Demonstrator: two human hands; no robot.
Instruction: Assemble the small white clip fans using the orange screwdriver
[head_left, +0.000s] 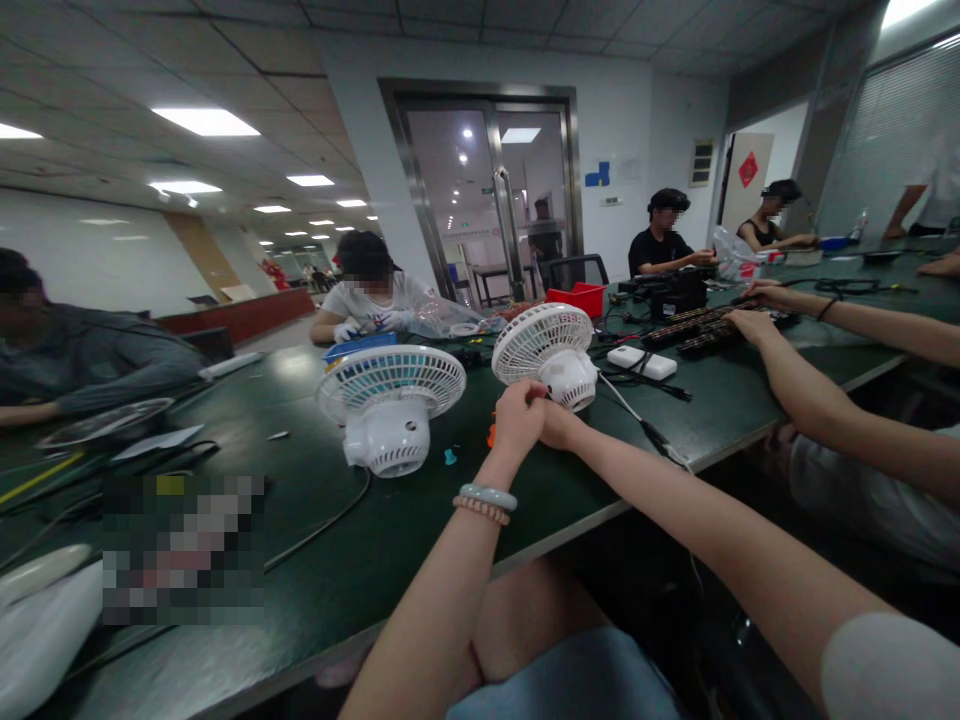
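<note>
My left hand (520,412), with two bracelets at the wrist, is closed with its fingertips pinched at the near side of a white fan (546,340). Pressed close beside it, my right hand (559,426) has curled fingers, mostly hidden. Whatever either hand grips is too small or covered to make out. A bit of an orange object (492,432) shows just left of my left hand. To the left, a second white fan (388,430) rests on the table with its round grille at the top. A small blue-green piece (450,456) lies between that fan and my hands.
A white box (642,363) with dark cables sits right of the fans. Behind them are a red bin (576,298) and a blue tray (360,346). At right, a co-worker's hands (754,315) touch dark strips. A grey cord (322,528) runs across the green table (300,640).
</note>
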